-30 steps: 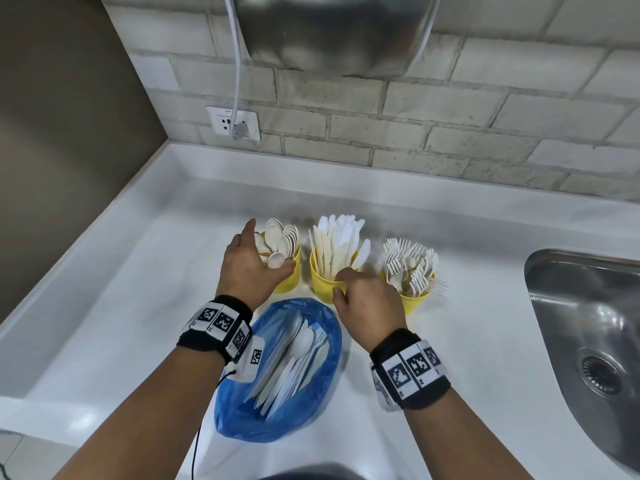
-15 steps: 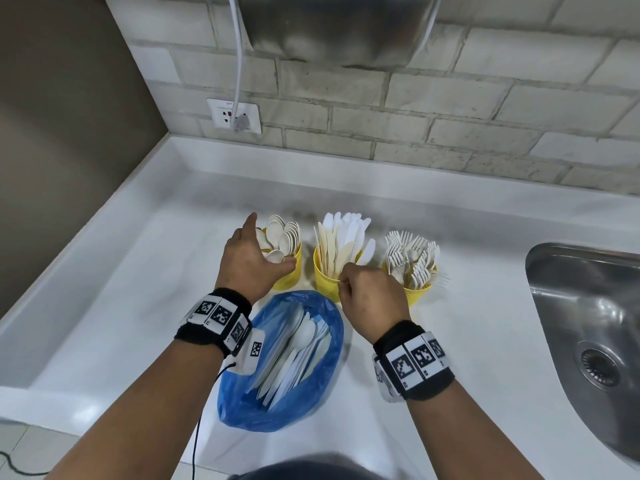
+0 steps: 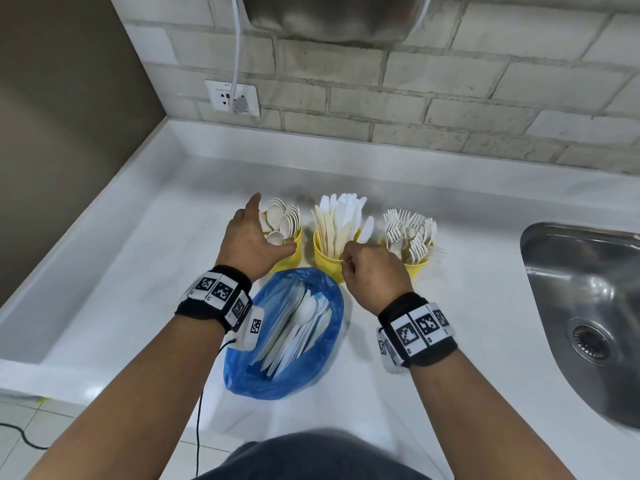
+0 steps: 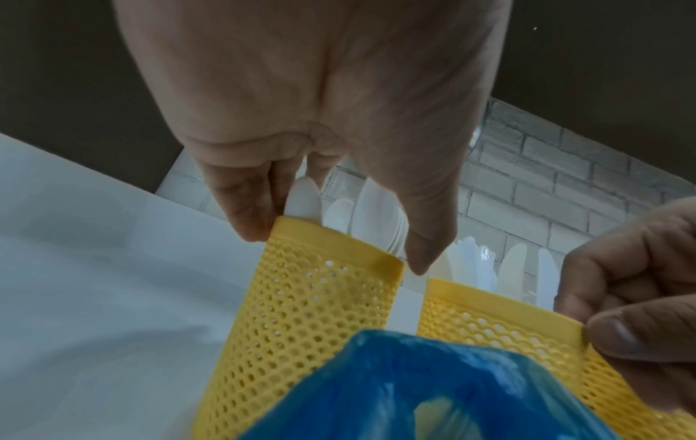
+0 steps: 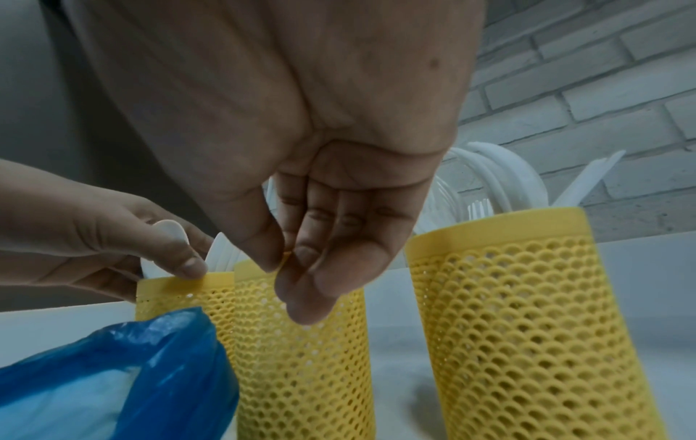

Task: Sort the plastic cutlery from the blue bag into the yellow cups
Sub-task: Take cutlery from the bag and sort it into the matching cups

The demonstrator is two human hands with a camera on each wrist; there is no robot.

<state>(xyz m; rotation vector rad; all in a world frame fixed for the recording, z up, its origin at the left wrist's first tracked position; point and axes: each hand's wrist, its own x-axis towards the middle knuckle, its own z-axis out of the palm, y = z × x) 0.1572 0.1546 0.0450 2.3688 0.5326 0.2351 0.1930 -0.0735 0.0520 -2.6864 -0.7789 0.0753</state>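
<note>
Three yellow cups (image 3: 329,265) upright, cutlery handles down | left hand (image 3: 249,240) grips spoon cup | right hand (image 3: 374,268) pinches knife cup

The sink (image 3: 588,306) runs off the head view's right edge; the blue bag (image 3: 311,362) hides its cutlery's lower ends.

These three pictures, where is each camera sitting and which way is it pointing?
Head: worn on the head, looking down at the counter; both forearms, left hand and right hand show.
Left wrist: along the left palm at the spoon cup; the right hand's fingers show at the edge.
Right wrist: along the right palm at the knife cup; the left hand shows too.
All three share the blue bag.
</note>
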